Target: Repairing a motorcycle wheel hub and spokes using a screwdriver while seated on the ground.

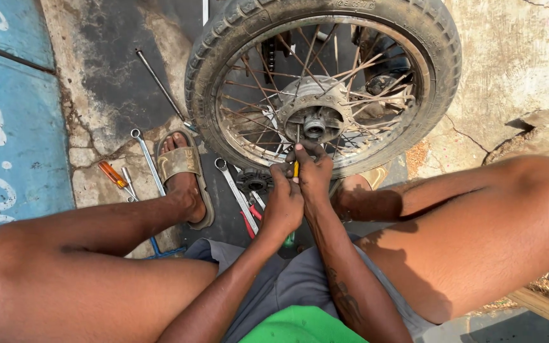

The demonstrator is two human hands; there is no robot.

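A spoked motorcycle wheel (414, 38) with a worn tyre stands upright in front of me, its metal hub (314, 121) at the centre. My left hand (283, 198) and my right hand (314, 173) are pressed together just below the hub. Between them they grip a small tool with a yellow handle (296, 169). Its tip points up toward the hub. The fingers hide most of the tool.
On the stained concrete lie two spanners (146, 159) (235, 190), a long rod (160, 86), an orange-handled screwdriver (112, 174), red-handled pliers (251, 217) and a black sprocket (254, 182). My sandalled foot (184, 178) rests at the left. A blue painted slab (7, 114) borders the far left.
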